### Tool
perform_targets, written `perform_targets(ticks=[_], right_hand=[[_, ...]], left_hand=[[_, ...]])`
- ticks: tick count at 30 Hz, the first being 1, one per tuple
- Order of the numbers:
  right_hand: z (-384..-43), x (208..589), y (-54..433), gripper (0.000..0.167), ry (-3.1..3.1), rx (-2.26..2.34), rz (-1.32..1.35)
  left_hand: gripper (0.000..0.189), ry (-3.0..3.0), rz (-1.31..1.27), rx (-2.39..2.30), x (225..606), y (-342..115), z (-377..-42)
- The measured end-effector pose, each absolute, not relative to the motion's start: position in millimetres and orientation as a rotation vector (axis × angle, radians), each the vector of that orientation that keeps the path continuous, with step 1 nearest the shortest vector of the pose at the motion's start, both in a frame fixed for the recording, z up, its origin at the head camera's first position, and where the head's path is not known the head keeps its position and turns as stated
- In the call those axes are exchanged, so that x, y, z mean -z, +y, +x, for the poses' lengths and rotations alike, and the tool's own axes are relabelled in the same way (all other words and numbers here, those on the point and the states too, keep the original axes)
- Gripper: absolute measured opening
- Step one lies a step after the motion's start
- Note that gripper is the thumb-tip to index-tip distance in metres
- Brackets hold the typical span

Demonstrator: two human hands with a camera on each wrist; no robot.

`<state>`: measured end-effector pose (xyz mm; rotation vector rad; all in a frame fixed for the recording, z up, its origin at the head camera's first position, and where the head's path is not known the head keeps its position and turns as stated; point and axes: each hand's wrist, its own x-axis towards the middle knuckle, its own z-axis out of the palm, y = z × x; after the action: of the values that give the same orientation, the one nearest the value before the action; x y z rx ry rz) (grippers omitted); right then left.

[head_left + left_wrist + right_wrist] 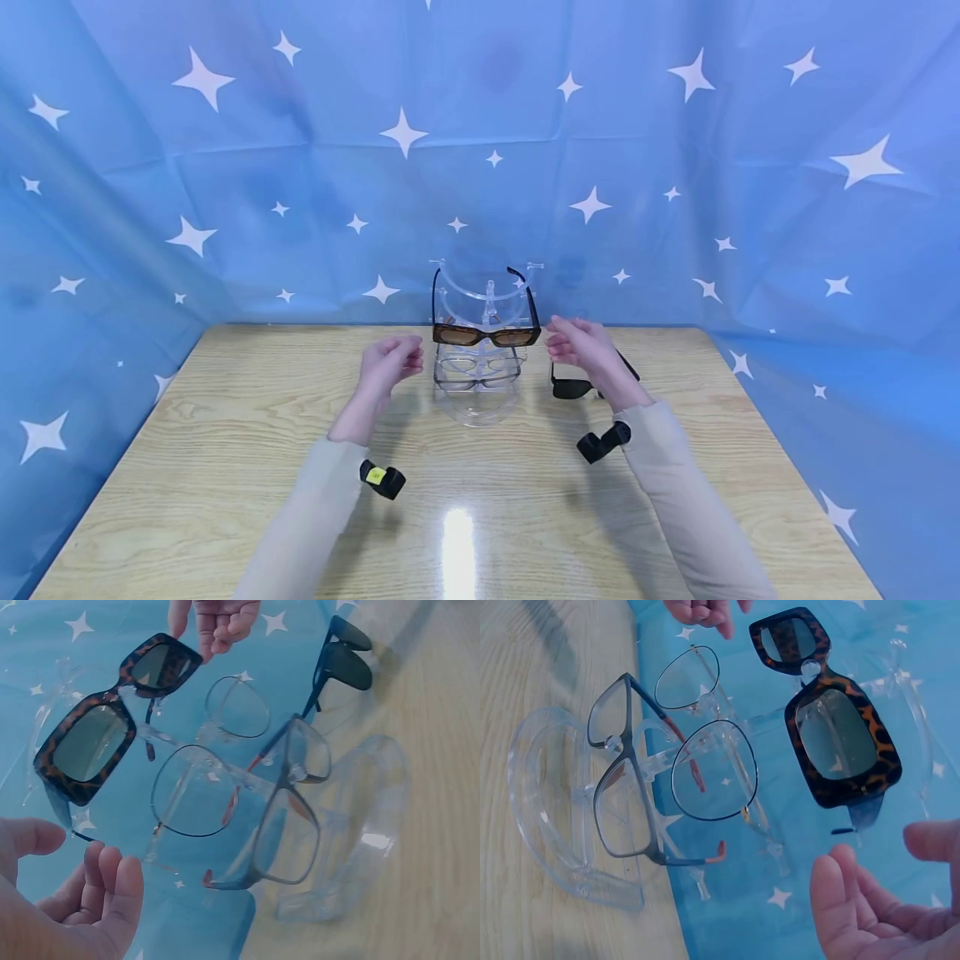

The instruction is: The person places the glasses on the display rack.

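Note:
A clear plastic eyewear stand [480, 419] stands upright at the table's far side. On its upper part sit tortoiseshell sunglasses [517, 337], temples pointing back. Below them are thin round wire-rimmed glasses [674, 769], then grey-framed glasses [628, 742] with reddish temple tips. My left hand [388, 363] hovers just left of the sunglasses; in the left wrist view its thumb and fingers are apart, near one temple. To the right, my right hand [587, 347] is likewise beside the sunglasses, thumb and fingers spread with nothing between them.
Black sunglasses [572, 389] lie on the wooden table [225, 467] right of the stand, partly hidden behind my right forearm. A blue curtain with white stars [480, 192] hangs behind the table. Each wrist wears a small black camera.

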<state>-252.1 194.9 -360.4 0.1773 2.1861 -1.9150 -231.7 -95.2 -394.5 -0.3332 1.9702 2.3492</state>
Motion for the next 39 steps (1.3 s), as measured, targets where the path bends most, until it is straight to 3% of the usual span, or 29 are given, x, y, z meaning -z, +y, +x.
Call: perform_targets(ticks=[13, 39], right_hand=[[-236, 375, 224, 0.036, 2.203, 1.952, 0.160], [-222, 405, 286, 0.042, 2.210, 2.007, 0.297]], left_hand=[[0.022, 2.007, -0.150, -2.263, 414, -62, -215], [0.027, 1.972, 0.111, -2.103, 438, 34, -202]])
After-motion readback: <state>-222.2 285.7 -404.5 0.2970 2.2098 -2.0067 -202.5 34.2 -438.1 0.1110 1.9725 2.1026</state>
